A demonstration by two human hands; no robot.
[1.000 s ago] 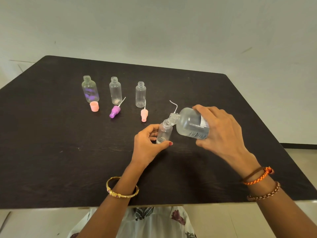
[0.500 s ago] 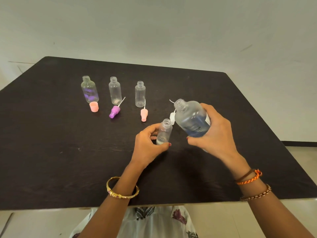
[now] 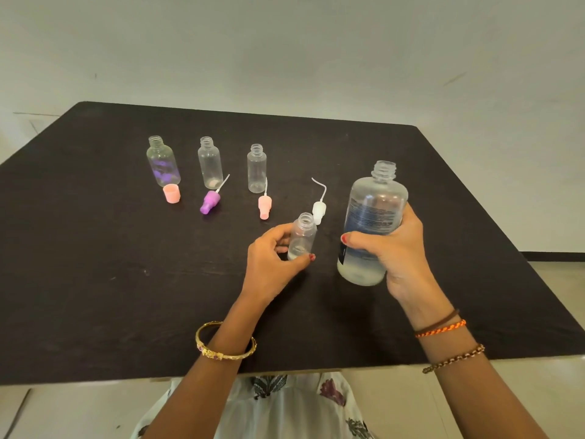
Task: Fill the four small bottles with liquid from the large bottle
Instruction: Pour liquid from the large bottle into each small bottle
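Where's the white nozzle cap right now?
Head view: the white nozzle cap lies on the table just behind the small bottle the left hand holds, left of the large bottle.

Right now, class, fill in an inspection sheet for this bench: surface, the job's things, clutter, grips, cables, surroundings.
Surface: dark table, nothing spilled that I can see.
Job's things: large bottle upright, uncapped; small bottle open, a little liquid at the bottom; three small bottles in a row, uncapped.
Clutter: pink cap, purple nozzle, pink nozzle, white nozzle lying loose.
Grips: left hand holds the small bottle; right hand grips the large bottle.
Cables: nothing seen.
Surroundings: plain wall.
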